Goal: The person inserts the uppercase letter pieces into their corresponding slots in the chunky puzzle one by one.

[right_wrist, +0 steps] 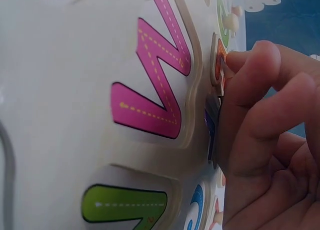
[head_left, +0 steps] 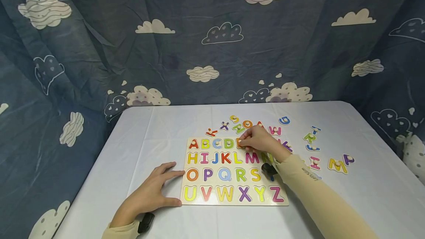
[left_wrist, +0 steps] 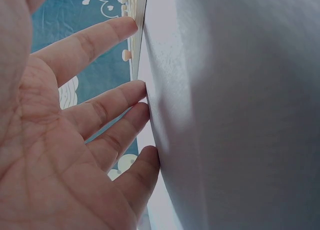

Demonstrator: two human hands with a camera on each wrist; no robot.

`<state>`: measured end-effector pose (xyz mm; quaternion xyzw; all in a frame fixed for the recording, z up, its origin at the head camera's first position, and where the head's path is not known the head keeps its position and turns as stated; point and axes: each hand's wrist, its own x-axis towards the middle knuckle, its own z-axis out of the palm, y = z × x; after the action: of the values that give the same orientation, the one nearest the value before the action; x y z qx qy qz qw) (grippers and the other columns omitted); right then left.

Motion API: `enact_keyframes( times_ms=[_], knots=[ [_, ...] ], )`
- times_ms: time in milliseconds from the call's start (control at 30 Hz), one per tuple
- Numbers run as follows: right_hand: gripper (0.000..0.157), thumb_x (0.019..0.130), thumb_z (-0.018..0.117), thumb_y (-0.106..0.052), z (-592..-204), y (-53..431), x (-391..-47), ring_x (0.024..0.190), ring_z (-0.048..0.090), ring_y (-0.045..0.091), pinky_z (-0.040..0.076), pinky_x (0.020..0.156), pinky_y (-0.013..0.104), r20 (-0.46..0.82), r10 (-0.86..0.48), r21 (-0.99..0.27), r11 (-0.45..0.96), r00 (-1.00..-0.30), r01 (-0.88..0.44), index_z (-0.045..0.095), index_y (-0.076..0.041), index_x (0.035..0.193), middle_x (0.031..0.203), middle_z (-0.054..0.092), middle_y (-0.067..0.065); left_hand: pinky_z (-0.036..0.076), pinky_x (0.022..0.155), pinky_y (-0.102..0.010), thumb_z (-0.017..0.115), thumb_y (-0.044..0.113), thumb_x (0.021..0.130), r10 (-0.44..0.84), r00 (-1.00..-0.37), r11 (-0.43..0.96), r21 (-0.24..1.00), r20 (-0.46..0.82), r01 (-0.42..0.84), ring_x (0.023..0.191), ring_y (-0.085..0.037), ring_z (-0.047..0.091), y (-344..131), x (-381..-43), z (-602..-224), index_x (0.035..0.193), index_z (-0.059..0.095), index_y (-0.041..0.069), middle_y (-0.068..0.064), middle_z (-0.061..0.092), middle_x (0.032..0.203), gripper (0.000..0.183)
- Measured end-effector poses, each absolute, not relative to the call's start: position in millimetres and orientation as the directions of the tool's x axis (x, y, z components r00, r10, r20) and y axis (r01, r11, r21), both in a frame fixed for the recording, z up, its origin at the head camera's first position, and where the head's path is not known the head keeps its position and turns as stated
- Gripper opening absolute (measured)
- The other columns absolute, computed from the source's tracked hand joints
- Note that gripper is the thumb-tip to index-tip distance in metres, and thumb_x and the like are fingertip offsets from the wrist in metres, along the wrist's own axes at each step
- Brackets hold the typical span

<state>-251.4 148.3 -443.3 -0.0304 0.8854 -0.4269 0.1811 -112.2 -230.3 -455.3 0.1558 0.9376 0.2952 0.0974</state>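
A cream wooden alphabet board [head_left: 212, 178] lies flat, printed with letters in four rows. Knobbed pieces A [head_left: 194, 144], B [head_left: 205, 144], C [head_left: 217, 143] and D [head_left: 228, 143] sit in its top row. Just right of D, my right hand [head_left: 260, 141] pinches an orange letter E piece [head_left: 238, 144] at its knob. In the right wrist view this orange piece [right_wrist: 219, 62] is at the fingertips, beyond the pink printed M [right_wrist: 160, 84]. My left hand [head_left: 149, 191] lies beside the board, fingers spread, with index finger and thumb at its left edge.
Loose knobbed letters lie behind the board, among them a red K [head_left: 211, 132], a purple X [head_left: 224, 125] and a blue D [head_left: 284, 120]. More are scattered to the right, including an orange M [head_left: 337, 165] and a purple P [head_left: 348, 159]. A cloud-print curtain [head_left: 186, 58] hangs behind the white table [head_left: 149, 132].
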Motion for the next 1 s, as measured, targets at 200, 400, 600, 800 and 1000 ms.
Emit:
enact_keyframes(
  times_ms=[200, 400, 600, 800, 1000],
  knots=[
    [0.015, 0.096, 0.077, -0.014, -441.7, 146.8, -250.2, 0.055, 0.055, 0.007, 0.042, 0.051, 0.019, -0.303, -0.207, -0.762, 0.639, -0.93, 0.106, 0.073, 0.0, 0.1, 0.064, 0.063, -0.001, 0.04, 0.122, -0.064, 0.101, 0.041, 0.067, 0.355, -0.931, 0.778, 0.579, -0.084, 0.245, 0.154, -0.041, 0.042, -230.5, -112.4, -455.4, 0.144, 0.07, 0.026, -0.012, 0.046, 0.166, 0.084],
    [0.015, 0.097, 0.077, -0.015, -441.6, 146.4, -249.9, 0.055, 0.055, 0.008, 0.041, 0.052, 0.019, -0.307, -0.2, -0.753, 0.648, -0.931, 0.109, 0.073, -0.001, 0.099, 0.064, 0.063, 0.0, 0.04, 0.122, -0.065, 0.101, 0.041, 0.067, 0.353, -0.931, 0.778, 0.581, -0.089, 0.239, 0.155, -0.041, 0.041, -230.4, -112.4, -455.0, 0.144, 0.069, 0.027, -0.012, 0.046, 0.166, 0.084],
    [0.015, 0.097, 0.077, -0.017, -441.5, 146.0, -249.6, 0.054, 0.055, 0.008, 0.042, 0.052, 0.02, -0.304, -0.201, -0.751, 0.652, -0.931, 0.104, 0.074, -0.002, 0.099, 0.063, 0.063, 0.0, 0.04, 0.121, -0.065, 0.101, 0.043, 0.068, 0.35, -0.932, 0.779, 0.582, -0.095, 0.234, 0.155, -0.04, 0.041, -230.6, -111.5, -453.6, 0.145, 0.069, 0.028, -0.011, 0.045, 0.167, 0.085],
    [0.017, 0.098, 0.078, -0.02, -443.0, 146.8, -249.1, 0.056, 0.056, 0.008, 0.042, 0.052, 0.02, -0.306, -0.188, -0.742, 0.661, -0.933, 0.11, 0.074, -0.003, 0.099, 0.066, 0.064, 0.0, 0.04, 0.121, -0.065, 0.101, 0.045, 0.067, 0.346, -0.932, 0.782, 0.581, -0.106, 0.224, 0.155, -0.04, 0.04, -230.5, -111.3, -453.6, 0.145, 0.068, 0.028, -0.011, 0.045, 0.167, 0.086],
    [0.018, 0.097, 0.079, -0.021, -442.9, 148.5, -248.7, 0.058, 0.059, 0.009, 0.044, 0.053, 0.02, -0.293, -0.186, -0.743, 0.662, -0.938, 0.101, 0.075, -0.004, 0.101, 0.069, 0.066, 0.001, 0.041, 0.121, -0.065, 0.101, 0.045, 0.067, 0.346, -0.932, 0.784, 0.579, -0.107, 0.225, 0.155, -0.04, 0.04, -230.3, -111.6, -453.4, 0.145, 0.069, 0.028, -0.011, 0.045, 0.167, 0.086]
  ],
)
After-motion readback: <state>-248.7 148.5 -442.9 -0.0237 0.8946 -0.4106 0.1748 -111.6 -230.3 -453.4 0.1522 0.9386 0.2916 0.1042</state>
